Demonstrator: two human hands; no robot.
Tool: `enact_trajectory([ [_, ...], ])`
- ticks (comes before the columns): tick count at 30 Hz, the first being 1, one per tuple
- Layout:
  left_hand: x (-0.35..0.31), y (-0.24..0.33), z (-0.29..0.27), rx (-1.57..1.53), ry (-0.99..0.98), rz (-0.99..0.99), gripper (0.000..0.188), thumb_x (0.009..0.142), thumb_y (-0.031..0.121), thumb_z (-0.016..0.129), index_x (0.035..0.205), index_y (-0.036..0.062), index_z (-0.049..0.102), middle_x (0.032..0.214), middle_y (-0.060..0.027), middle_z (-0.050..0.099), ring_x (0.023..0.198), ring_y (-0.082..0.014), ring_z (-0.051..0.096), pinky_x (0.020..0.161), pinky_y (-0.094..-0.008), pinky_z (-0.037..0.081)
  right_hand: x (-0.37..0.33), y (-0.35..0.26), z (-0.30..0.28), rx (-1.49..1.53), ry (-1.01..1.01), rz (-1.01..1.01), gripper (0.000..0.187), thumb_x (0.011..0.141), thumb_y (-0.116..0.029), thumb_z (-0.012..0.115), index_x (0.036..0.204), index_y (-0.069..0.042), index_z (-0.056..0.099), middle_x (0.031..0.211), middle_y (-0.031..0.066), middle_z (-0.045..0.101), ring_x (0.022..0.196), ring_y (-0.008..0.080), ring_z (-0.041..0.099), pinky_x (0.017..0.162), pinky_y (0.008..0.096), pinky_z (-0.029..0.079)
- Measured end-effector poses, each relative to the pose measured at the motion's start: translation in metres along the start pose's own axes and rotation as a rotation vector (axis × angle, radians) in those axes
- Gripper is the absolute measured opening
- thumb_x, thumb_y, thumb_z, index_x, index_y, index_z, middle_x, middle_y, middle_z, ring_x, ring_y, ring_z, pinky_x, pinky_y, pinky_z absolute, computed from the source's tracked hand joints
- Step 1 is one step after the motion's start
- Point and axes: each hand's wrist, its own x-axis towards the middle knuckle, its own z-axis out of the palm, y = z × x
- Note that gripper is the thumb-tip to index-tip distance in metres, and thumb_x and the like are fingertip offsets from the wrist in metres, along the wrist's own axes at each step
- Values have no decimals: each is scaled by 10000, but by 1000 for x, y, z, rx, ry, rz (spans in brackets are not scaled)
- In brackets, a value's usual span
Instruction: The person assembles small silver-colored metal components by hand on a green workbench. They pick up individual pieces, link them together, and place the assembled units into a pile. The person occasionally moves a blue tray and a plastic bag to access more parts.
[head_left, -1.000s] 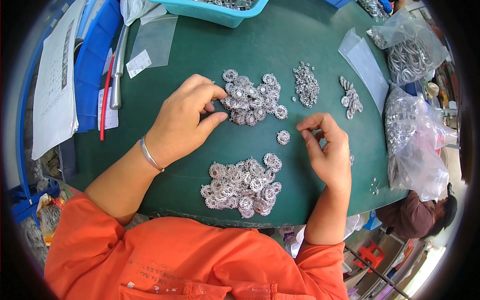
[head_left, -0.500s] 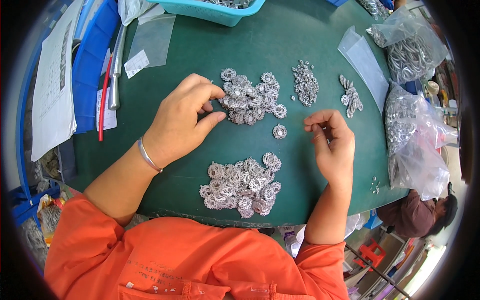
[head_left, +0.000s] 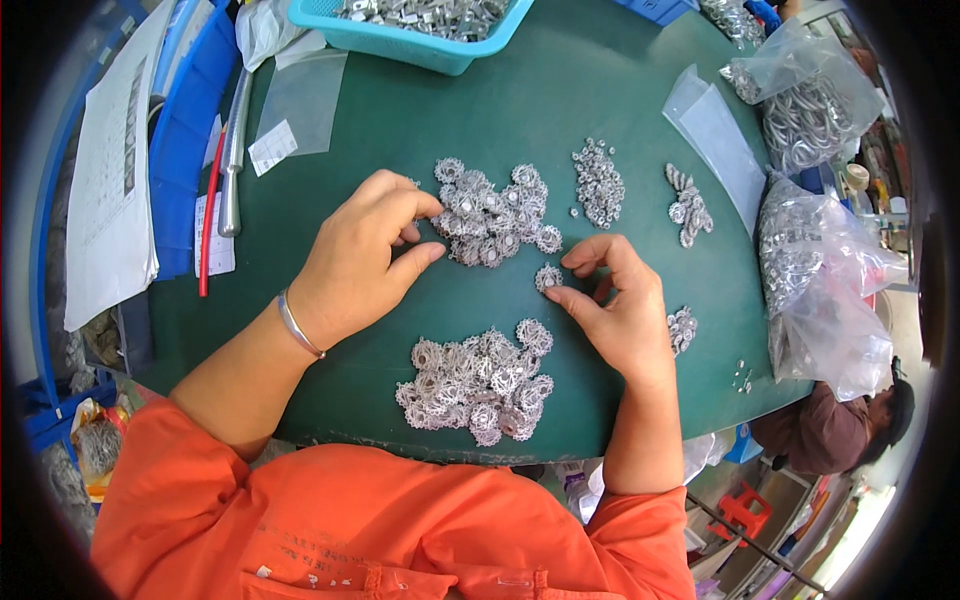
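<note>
My left hand (head_left: 360, 238) is open at the left edge of a pile of silvery filigree metal pieces (head_left: 492, 215), index fingertip against the pile, thumb apart from the index. My right hand (head_left: 622, 305) reaches a single round filigree piece (head_left: 548, 278) lying just below that pile. Its thumb tip rests at the piece's lower right edge and the index finger is a little above, with a gap between them. Nearer to me lies a second pile of lacy filigree pieces (head_left: 478, 385). Tiny metal rings (head_left: 600, 183) form a heap beyond my right hand.
Small oval metal parts lie in two clusters, one farther off (head_left: 688, 205) and one beside my right wrist (head_left: 682, 331). A turquoise basket (head_left: 450, 60) stands at the back. Bags of metal parts (head_left: 815, 250) line the right edge. Left are a blue bin (head_left: 185, 150) and red pen (head_left: 209, 228).
My right hand has moved left to the single filigree piece, uncovering the oval parts beside its wrist. My left hand stays by the pile. The whole view has shifted slightly.
</note>
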Motion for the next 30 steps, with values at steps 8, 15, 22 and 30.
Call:
enact_trajectory([
  [8, 0, -3, 1, -13, 33, 48, 282, 760, -30, 736, 1018, 1, 627, 1028, -93, 569, 769, -166, 613, 687, -270, 510, 12, 28, -61, 234, 441, 215, 58, 837, 49, 662, 878, 16, 688, 828, 56, 715, 705, 102, 633, 631, 239, 505],
  [15, 1, -6, 4, -47, 38, 85, 284, 755, -23, 737, 1016, 7, 629, 1026, -83, 570, 766, -163, 610, 692, -269, 509, 27, 113, -108, -244, 591, 346, 139, 835, -38, 678, 955, 28, 706, 854, 100, 702, 729, 157, 646, 706, 301, 531],
  [22, -1, -8, 0, -18, 38, 51, 279, 765, -22, 742, 1018, 15, 632, 1018, -78, 565, 769, -160, 611, 693, -270, 514, 27, -3, -2, -117, 83, -251, 177, 797, 9, 704, 971, -7, 678, 984, 127, 650, 826, 261, 652, 744, 345, 529],
  [30, -1, -6, 2, -46, 39, 29, 287, 763, -25, 745, 1023, 13, 630, 1033, -84, 564, 773, -158, 620, 708, -275, 526, 8, -2, -5, 41, 0, -11, 327, 741, 58, 735, 1044, -7, 629, 968, 106, 651, 809, 228, 634, 715, 327, 515],
])
